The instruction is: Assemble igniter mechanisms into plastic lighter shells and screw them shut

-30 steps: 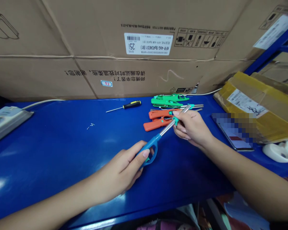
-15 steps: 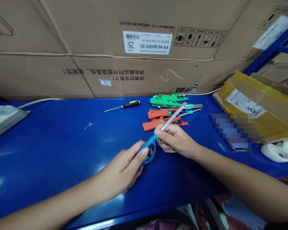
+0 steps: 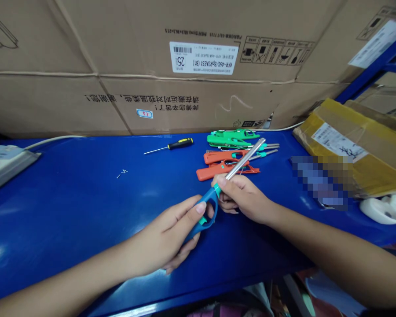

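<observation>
Gripped blue utility lighter (image 3: 206,199) handle in closed L hand (image 3: 166,237), pinched neck w/ R hand (image 3: 240,198); orange lighters (image 3: 218,174), green lighters (image 3: 229,140) at 12 o'clock on worktop (image 3: 86,198).

A screwdriver (image 3: 180,145) lies left of the utility lighters (image 3: 229,140) (both on the bench (image 3: 69,176)).

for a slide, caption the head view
Left hand and right hand hold a blue lighter near orange lighters on a blue bench
</observation>
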A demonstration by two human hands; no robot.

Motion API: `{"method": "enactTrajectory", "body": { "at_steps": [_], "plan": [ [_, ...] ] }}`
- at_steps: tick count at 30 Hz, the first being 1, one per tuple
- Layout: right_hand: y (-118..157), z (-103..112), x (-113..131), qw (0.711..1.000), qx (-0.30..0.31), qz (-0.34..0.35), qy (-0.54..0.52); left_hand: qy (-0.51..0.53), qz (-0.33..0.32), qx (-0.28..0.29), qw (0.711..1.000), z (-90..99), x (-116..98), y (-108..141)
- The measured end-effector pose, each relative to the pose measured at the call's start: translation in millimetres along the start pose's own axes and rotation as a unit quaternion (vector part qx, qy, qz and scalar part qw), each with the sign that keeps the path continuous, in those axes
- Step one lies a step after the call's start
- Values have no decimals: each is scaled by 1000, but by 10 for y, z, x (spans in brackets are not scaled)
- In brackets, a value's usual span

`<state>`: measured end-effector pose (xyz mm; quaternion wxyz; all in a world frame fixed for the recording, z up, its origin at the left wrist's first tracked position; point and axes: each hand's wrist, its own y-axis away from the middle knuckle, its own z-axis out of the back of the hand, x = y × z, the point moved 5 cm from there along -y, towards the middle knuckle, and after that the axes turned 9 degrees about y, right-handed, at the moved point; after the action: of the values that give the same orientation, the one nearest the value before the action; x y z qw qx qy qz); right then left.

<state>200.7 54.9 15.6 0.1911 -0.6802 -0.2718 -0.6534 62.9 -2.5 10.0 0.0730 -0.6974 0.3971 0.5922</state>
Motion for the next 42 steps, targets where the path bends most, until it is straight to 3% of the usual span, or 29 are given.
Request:
{"method": "enactTrajectory", "body": {
  "at_steps": [6,12,16,20,28,34,42],
  "plan": [
    [23,171,138,993,-96,59,45,29,-6,11,1000,12,-12,-3],
    [28,128,137,996,-58,63,-27,117,14,24,993,-2,-23,2],
    [51,125,155,995,-41,65,-62,203,57,88,974,-40,15,1],
    [58,129,179,995,-32,61,-70,205,63,127,968,-33,52,-16],
    [48,45,150,997,-34,44,-54,243,16,70,967,0,-9,-92],
    [31,-5,124,996,-23,70,-46,203,-13,45,978,22,-44,-116],
    [17,-8,98,996,-33,63,-48,209,-7,27,978,42,-36,-123]
  ]
}}
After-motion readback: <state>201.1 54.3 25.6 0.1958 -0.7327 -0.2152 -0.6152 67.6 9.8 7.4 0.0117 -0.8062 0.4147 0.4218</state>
